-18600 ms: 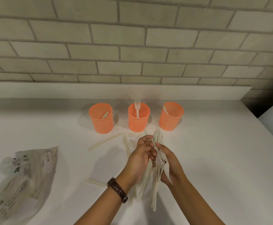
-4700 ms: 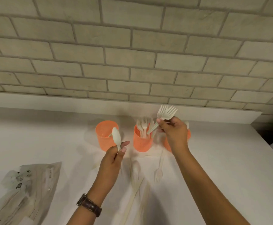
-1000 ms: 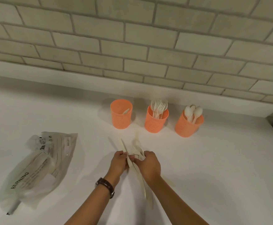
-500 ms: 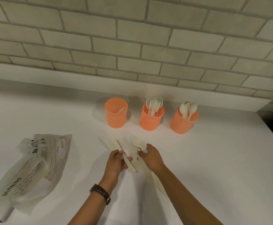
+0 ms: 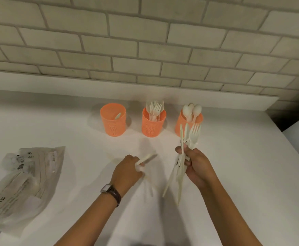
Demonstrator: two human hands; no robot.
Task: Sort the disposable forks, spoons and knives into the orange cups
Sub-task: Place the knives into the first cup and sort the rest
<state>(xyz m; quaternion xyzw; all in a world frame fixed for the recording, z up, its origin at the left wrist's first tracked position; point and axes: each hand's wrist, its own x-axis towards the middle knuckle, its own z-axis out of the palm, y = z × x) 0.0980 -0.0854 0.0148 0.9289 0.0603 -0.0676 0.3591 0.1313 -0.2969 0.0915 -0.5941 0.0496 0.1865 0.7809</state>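
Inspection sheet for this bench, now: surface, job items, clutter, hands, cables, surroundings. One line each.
Surface: white counter; three cups stand in a row near its back.
Job's things: left cup holds one pale piece, type unclear; middle cup holds forks; right cup holds spoons.
Clutter: crumpled plastic bag printed WARNING, lying at the counter's left.
Hands: right hand grips a bundle of cutlery, a fork showing at its top; left hand grips blurred cutlery; wristwatch on that wrist.
Cables: nothing seen.
Surroundings: brick wall above a white ledge.
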